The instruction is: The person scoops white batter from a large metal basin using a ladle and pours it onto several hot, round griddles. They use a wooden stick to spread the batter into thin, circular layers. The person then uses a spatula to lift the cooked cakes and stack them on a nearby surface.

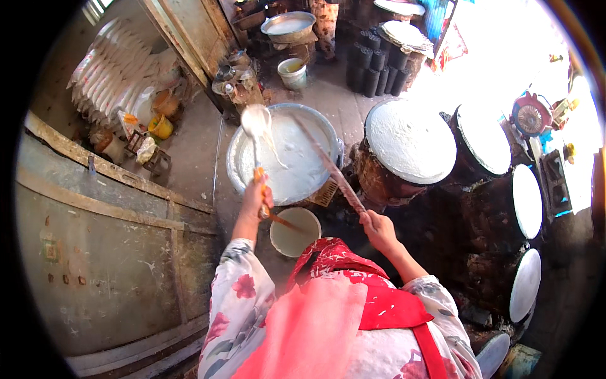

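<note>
My left hand (256,199) is closed round the orange handle of a ladle (255,121). The ladle's bowl is raised over the left side of a wide metal basin (234,174), and a strand of white batter (297,151) trails from it. A long, flat wooden stick (341,180) is gripped at its near end by my right hand (380,230); its far end reaches over the basin. Nearer me stands a pale bucket (295,232) of whitish liquid. A brown stick (285,222) slants from its inside toward my left hand.
Round drum stoves stand on the right, their griddles (410,140) coated white. More round plates (527,201) curve toward me. Black cylinders (374,66) are stacked at the back beside a white pail (292,74). Sacks (117,69) pile up behind a metal partition (107,252) at left.
</note>
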`<action>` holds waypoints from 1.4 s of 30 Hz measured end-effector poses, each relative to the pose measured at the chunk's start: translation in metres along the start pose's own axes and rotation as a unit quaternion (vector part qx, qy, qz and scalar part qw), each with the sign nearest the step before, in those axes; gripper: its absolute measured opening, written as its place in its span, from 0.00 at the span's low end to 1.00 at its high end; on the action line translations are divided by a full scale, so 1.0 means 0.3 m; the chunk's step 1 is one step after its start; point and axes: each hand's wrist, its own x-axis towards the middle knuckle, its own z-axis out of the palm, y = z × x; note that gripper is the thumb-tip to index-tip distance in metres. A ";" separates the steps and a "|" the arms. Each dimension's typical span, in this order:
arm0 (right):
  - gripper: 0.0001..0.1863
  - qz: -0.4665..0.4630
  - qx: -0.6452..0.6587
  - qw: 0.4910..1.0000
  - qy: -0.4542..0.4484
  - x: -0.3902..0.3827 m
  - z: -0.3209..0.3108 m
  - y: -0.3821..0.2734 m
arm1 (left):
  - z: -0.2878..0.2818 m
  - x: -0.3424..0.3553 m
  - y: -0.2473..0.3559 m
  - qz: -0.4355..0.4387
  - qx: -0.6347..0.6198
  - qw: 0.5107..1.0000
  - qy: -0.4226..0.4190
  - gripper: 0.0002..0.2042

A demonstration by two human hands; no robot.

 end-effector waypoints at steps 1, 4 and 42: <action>0.19 0.008 -0.004 1.000 0.008 -0.018 -0.010 0.018 | -0.001 -0.013 0.067 0.018 0.002 1.000 -0.006 0.16; 0.19 0.059 -0.004 0.998 0.022 -0.054 -0.040 0.084 | 0.028 -0.032 0.321 0.047 -0.050 0.993 -0.094 0.16; 0.21 0.243 0.227 0.930 0.155 -0.294 0.003 0.174 | 0.140 -0.071 0.354 -0.081 -0.331 0.848 -0.405 0.21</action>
